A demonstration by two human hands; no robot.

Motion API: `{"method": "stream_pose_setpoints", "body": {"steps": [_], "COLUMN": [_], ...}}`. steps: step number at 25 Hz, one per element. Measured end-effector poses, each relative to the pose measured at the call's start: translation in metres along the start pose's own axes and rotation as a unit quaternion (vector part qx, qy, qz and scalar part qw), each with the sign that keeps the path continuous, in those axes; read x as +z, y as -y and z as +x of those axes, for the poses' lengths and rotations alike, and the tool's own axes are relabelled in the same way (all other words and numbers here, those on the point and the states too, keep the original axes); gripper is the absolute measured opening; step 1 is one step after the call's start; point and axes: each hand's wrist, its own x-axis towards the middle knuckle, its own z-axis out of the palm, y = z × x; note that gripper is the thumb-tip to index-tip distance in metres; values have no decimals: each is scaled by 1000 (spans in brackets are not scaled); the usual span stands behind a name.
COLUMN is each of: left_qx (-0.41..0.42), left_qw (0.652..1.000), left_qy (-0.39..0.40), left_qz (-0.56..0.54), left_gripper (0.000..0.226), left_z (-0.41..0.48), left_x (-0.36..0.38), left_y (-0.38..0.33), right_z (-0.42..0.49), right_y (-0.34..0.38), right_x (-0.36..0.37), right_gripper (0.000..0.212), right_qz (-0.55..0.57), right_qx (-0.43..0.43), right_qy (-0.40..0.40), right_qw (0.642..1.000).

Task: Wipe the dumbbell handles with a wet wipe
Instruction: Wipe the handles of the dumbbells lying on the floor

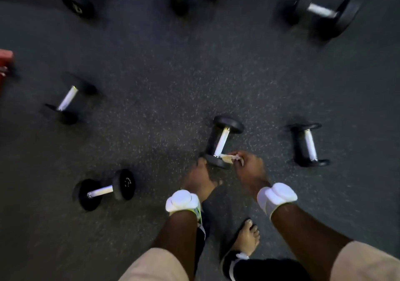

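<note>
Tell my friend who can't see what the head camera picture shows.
A person's right hand pinches a wet wipe against the near end of the shiny handle of a dumbbell, while the left hand reaches toward that dumbbell's near weight. Six more dumbbells lie scattered on the dark speckled floor around it.

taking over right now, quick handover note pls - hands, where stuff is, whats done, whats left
Hands: right hand pinches the wet wipe against the near end of the handle of the middle dumbbell. The left hand touches that dumbbell's near head; grip unclear.
Things: six other dumbbells lie spread over the floor.
Done: nothing shows which handles are already wiped.
Left: finish this handle, then probably the others.
</note>
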Motion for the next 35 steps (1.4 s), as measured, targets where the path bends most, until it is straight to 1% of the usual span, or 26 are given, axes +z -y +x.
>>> {"method": "stream_pose_setpoints", "body": {"steps": [2, 3, 5, 7, 9, 11, 14, 16, 17, 19, 20, 23, 24, 27, 29, 32, 34, 35], "left_qx": [5, 3, -10, -36, -55, -85, -100, -79, -74, -79, -90, -111, -112, -97, -80, -87, -95, -100], "left_qw": [1000, 999, 997, 991, 982, 974, 969, 971, 972, 974, 973, 965, 965, 969, 975, 974, 972, 970], "left_qy": [-16, -29, -71, -129, -175, -190, -191, -198, -194, -184, -183, -186, -190, -189, -184, -183, -199, -200], "left_qz": [14, 15, 10, -13, -45, -91, -123, -108, -106, -104, -111, -145, -141, -125, -100, -98, -83, -92], "left_gripper": [70, 63, 43, 33, 35, 41, 39, 33, 33, 34, 36, 45, 45, 37, 33, 32, 35, 35], "left_z": [49, 78, 120, 159, 192, 213, 222, 217, 215, 212, 214, 218, 218, 210, 204, 209, 211, 210], "left_x": [22, 39, 69, 91, 112, 120, 128, 131, 132, 129, 130, 132, 134, 132, 132, 131, 131, 130], "left_y": [20, 34, 52, 62, 68, 68, 72, 75, 74, 71, 70, 63, 62, 58, 58, 61, 63, 62], "right_z": [41, 64, 104, 139, 167, 185, 199, 201, 201, 198, 195, 189, 191, 196, 197, 197, 196, 195], "right_y": [-17, -30, -52, -69, -86, -92, -95, -91, -89, -85, -86, -94, -95, -95, -91, -86, -84, -86], "right_x": [31, 53, 87, 110, 133, 148, 157, 150, 145, 143, 146, 144, 140, 145, 152, 146, 140, 142], "right_gripper": [33, 34, 36, 35, 30, 26, 29, 29, 30, 33, 33, 29, 29, 30, 30, 34, 37, 38], "right_qz": [-25, -39, -105, -191, -281, -344, -375, -399, -409, -407, -410, -431, -433, -436, -436, -445, -441, -435], "right_qx": [-27, -44, -92, -151, -189, -201, -239, -278, -297, -324, -327, -314, -314, -308, -302, -307, -321, -318], "right_qy": [-10, -9, -1, 29, 72, 127, 182, 178, 157, 118, 119, 178, 184, 183, 206, 222, 213, 209], "right_qw": [999, 998, 990, 970, 938, 908, 877, 856, 849, 846, 843, 827, 825, 825, 822, 811, 811, 816]}}
